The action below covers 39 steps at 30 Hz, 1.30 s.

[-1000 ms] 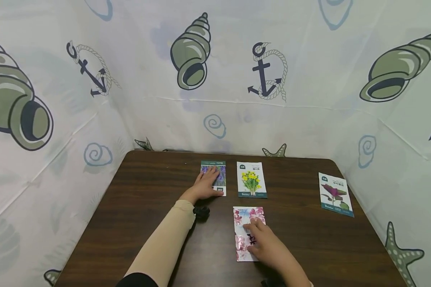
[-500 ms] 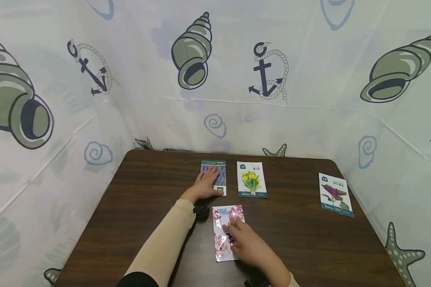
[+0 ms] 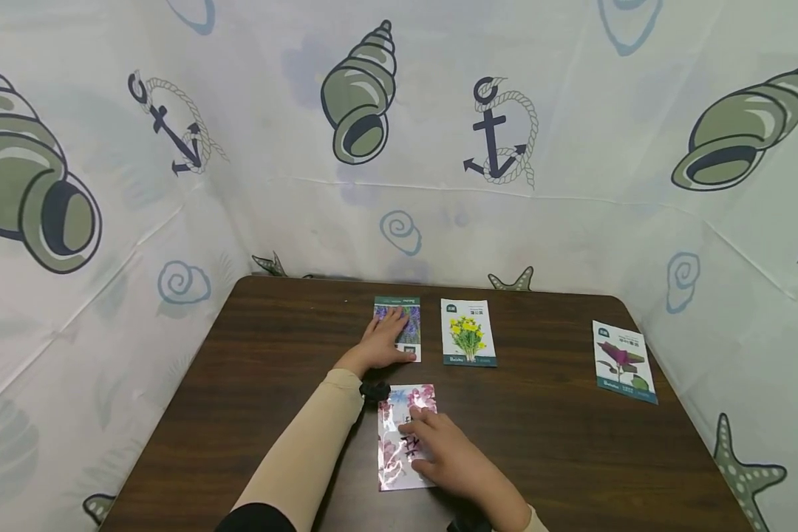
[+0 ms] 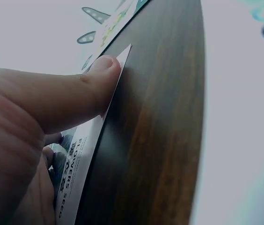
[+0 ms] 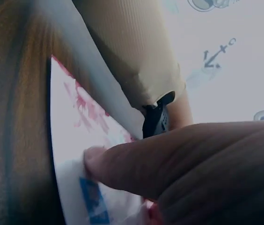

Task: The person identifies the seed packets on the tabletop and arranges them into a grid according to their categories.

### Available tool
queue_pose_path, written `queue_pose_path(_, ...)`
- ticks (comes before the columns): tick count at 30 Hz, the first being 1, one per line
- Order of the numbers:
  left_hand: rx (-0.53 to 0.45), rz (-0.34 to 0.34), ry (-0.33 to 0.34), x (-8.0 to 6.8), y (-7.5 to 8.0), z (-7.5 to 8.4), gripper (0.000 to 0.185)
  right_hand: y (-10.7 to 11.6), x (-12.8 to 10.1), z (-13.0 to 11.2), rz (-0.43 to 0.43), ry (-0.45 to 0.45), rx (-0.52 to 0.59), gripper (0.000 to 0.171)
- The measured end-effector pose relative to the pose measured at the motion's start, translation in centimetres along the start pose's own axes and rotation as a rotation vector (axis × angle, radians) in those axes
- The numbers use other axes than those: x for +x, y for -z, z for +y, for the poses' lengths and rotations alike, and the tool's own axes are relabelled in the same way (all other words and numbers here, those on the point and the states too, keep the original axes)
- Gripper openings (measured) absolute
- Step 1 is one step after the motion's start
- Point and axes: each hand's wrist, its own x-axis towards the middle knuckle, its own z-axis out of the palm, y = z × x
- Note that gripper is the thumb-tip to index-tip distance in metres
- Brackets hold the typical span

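Left hand (image 3: 380, 346): lies flat, fingers straight, on the purple flower seed packet (image 3: 402, 325) in the middle of the frame.
Right hand (image 3: 451, 457): lies flat, fingers straight, on the shiny pink flower packet (image 3: 399, 428), lower middle.
Hands: apart.
Brown wooden table (image 3: 239, 384): holds a yellow flower seed packet (image 3: 468, 332) and a dark red leaf seed packet (image 3: 621, 362) at right.

- The pink packet (image 3: 402, 436) is shiny, with pink and blue flowers on it. It lies flat near the front of the table.
- The purple packet (image 3: 402, 325) shows purple flowers under a green top. It lies flat farther back.
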Motion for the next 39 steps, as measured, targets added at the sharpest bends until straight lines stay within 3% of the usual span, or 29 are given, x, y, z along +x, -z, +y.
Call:
queue_pose_path(5, 0.035, -0.016, 0.023, 0.6, -0.3, -0.4, 0.108, -0.2, 0.1, 0.2, 0.051, 0.039, 0.036, 0.057)
queue_pose_path(13, 0.022, -0.028, 0.026, 0.3, -0.5, -0.2, 0.109, -1.2, -0.3, 1.2, 0.058, 0.114, 0.035, 0.06)
queue_pose_path(20, 0.047, 0.005, 0.004, 0.7, -0.5, -0.4, 0.107, -0.9, -0.1, 1.5, 0.061, 0.073, 0.123, 0.05)
queue_pose_path(28, 0.044, 0.001, -0.002, 0.1, 0.1, 0.3, 0.106, -1.2, 0.3, 1.4, 0.051, 0.072, 0.129, 0.062)
queue_pose_path(39, 0.045, -0.011, 0.02, 0.5, -0.2, -0.2, 0.11, -1.5, 0.3, 1.7, 0.072, 0.1, 0.076, 0.062)
